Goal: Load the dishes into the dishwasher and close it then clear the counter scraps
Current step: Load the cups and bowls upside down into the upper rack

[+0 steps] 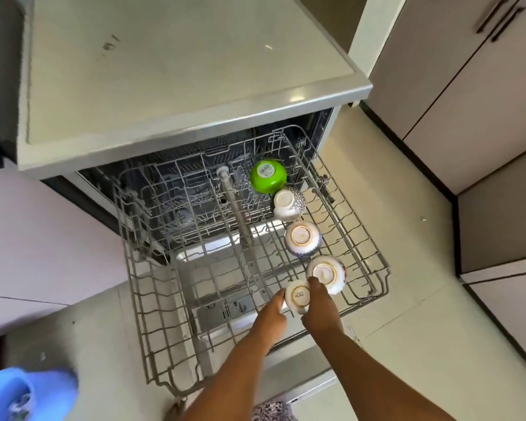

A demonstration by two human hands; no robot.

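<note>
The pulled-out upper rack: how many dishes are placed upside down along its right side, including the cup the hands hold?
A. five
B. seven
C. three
A: the green bowl, three patterned bowls behind the hands, and the small cup held by both hands make five.

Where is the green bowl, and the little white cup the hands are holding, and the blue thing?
Upside-down green bowl [268, 176]: head view, on its upturned base.
Small white cup [297, 296]: head view, on its printed underside.
Blue plastic thing [28, 390]: head view, on its rim, bottom-left corner.
</note>
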